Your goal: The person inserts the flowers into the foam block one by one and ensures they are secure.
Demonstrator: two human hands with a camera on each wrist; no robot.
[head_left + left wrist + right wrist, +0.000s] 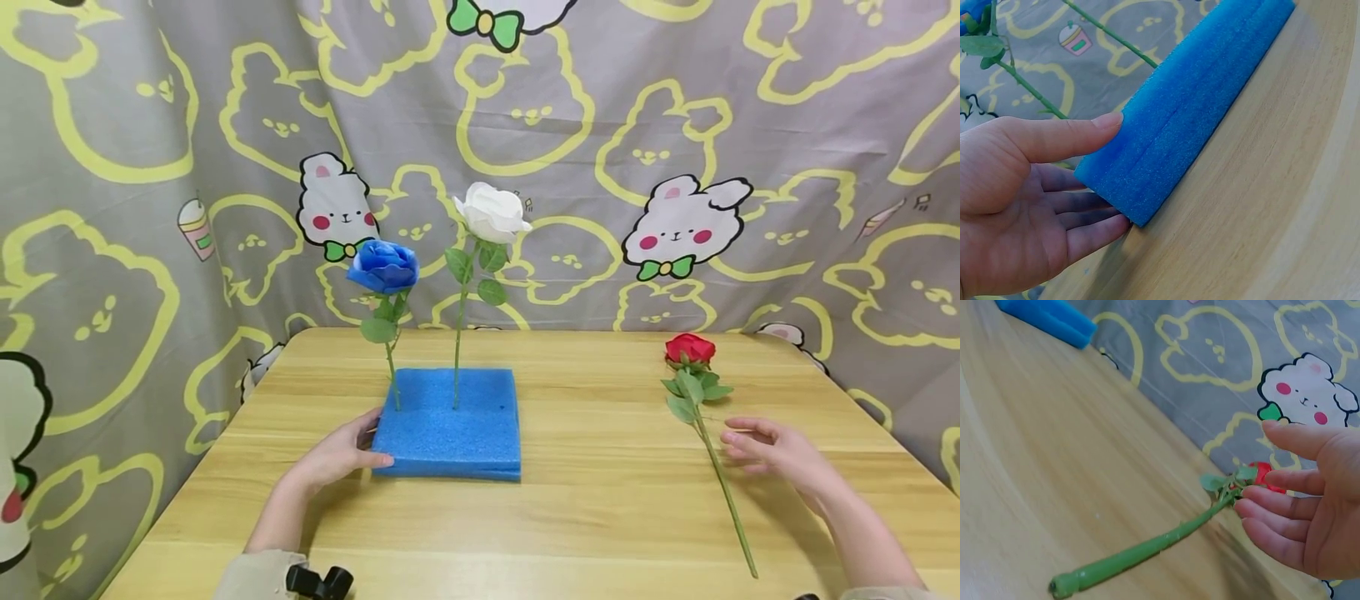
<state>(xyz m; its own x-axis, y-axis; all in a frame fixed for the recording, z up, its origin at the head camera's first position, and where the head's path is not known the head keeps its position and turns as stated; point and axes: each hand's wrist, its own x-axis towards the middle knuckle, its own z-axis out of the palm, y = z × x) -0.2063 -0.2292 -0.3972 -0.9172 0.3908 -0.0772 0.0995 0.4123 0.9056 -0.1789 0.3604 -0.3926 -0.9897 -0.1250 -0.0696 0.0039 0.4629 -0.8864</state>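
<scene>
Currently the left hand (337, 452), fingers extended, touches the blue foam block (450, 437) at its right, planted with a blue rose (383, 268) and white rose (491, 213); a red rose (690, 387) lies just left of the loosely relaxed right hand (780, 457).

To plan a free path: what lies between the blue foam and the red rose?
Only bare tabletop lies between the blue foam and the red rose, in the head view.

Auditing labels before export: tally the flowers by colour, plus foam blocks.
Blue rose: 1
White rose: 1
Red rose: 1
Blue foam block: 1
Total: 4 (3 flowers, 1 block)
</scene>
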